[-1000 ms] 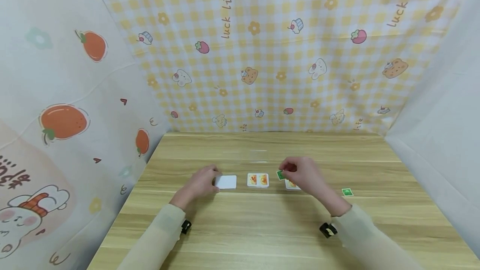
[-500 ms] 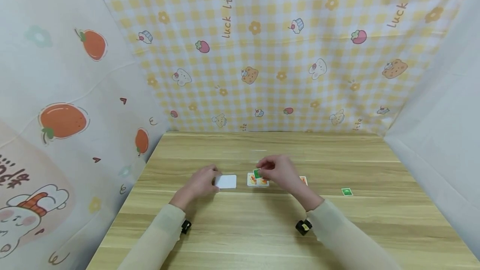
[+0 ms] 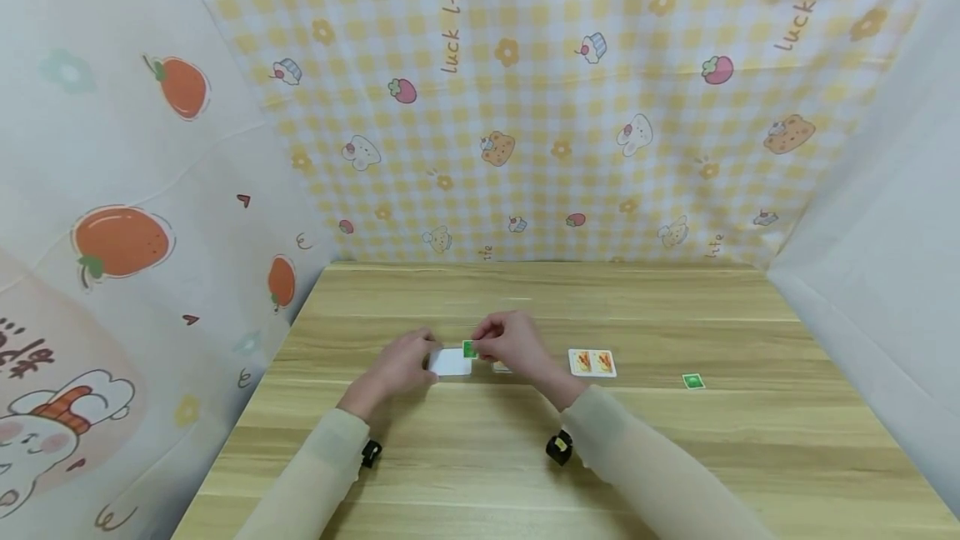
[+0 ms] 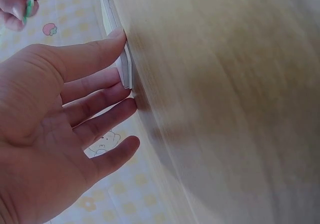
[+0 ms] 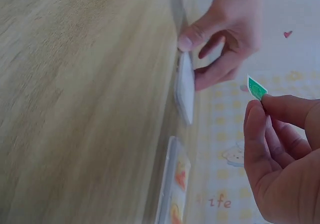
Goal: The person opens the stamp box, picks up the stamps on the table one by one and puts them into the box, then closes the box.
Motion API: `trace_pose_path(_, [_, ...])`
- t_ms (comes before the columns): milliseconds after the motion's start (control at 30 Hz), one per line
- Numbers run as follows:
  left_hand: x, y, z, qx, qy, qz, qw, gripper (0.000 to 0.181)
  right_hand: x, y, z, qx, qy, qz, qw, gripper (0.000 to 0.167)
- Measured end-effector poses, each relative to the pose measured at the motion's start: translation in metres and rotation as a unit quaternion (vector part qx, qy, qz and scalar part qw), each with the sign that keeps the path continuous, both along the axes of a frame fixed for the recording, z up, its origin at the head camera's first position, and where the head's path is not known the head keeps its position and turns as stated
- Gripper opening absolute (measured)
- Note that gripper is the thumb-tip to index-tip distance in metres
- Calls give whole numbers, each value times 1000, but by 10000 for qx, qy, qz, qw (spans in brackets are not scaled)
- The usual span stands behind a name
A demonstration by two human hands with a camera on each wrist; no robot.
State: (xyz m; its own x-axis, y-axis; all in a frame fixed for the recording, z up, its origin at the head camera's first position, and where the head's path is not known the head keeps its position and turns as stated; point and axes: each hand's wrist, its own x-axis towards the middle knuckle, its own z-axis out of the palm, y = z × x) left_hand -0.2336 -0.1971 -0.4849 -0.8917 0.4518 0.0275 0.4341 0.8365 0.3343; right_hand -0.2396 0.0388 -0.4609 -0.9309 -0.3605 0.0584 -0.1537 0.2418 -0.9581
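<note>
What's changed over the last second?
The right hand, pinching the green card, moved leftward from the right picture card, now uncovered, across the middle picture card, to the right end of the white card. Nothing was let go. The left hand still holds the white card; the loose green card stayed put.

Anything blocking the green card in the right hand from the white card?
Nothing visible stands between the green card in the right hand and the white card. The left hand holds the white card's opposite end.
</note>
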Motion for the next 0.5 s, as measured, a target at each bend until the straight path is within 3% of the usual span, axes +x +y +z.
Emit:
trace_pose_path(167, [-2, 0, -1, 32, 10, -18, 10000, 41, -6, -17, -6, 676, 252, -165, 9973, 6])
trace_pose_path(333, [-2, 0, -1, 19, 0, -29, 10000, 43, -12, -27, -18, 1429, 746, -482, 9857, 14])
trace_pose_path(500, [-1, -1, -1, 30, 16, -79, 10000, 45, -14, -34, -27, 1915, 866, -738, 9749, 18])
